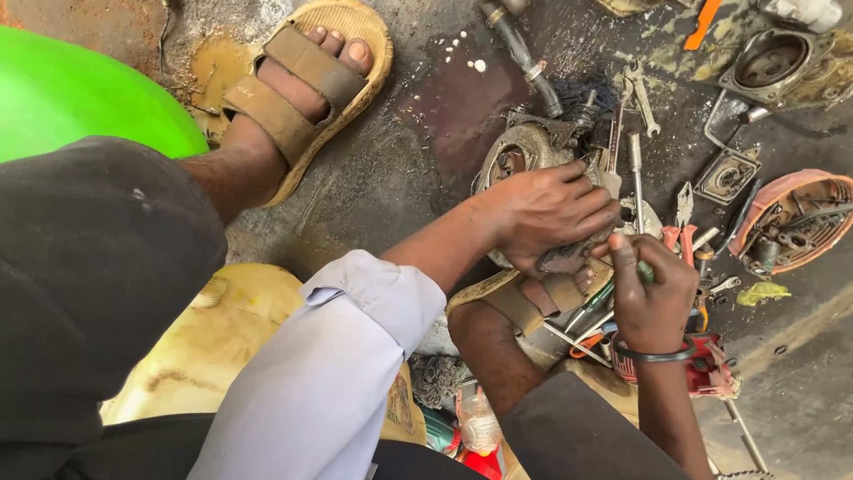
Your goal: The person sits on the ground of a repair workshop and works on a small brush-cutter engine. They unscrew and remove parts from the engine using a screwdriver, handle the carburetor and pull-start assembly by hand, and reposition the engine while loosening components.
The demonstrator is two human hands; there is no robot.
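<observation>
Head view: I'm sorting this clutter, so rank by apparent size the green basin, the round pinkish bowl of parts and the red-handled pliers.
1. green basin, cut off by the frame and nearer the camera, so its lead is unsure
2. pinkish bowl
3. red-handled pliers

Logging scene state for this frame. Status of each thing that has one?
left hand: closed over the engine part, gripping it
right hand: fist shut on a green-handled tool
engine part: greasy, lying on the ground, held down
green-handled tool: gripped, tip hidden under the left hand
pliers: lying loose on the ground
round housing: open, hollow side up
</observation>
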